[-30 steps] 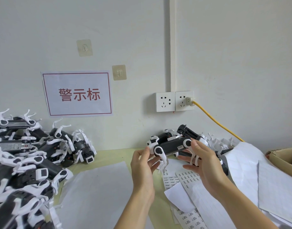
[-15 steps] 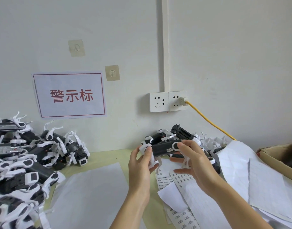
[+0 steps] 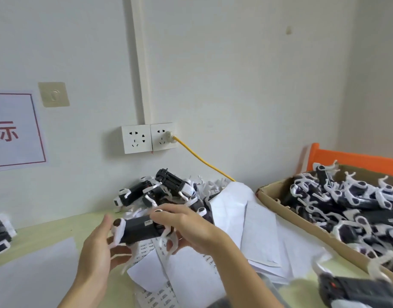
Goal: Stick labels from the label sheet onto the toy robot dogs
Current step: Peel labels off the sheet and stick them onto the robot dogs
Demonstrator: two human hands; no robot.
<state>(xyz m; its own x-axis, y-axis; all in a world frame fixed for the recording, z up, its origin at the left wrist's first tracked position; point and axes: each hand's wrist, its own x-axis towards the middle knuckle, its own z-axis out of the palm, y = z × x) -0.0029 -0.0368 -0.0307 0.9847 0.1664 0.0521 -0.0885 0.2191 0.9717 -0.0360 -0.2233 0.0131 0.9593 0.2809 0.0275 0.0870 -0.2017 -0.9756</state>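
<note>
I hold a black toy robot dog with white legs above the table, lying sideways, a small label on its body. My right hand grips its right end, fingers curled over the top. My left hand cups its left end from below, thumb up beside the white leg joint. Under the hands lies the label sheet, printed with rows of small labels and partly covered by white backing paper.
A small heap of robot dogs lies against the wall behind my hands. A cardboard box at the right holds several more dogs. Loose white paper covers the table's middle. Another dog lies blurred at bottom right. A yellow cable runs from the wall socket.
The view has swung to the right, bringing the cardboard box into sight. Both hands have lowered the dog toward the table and away from the heap.
</note>
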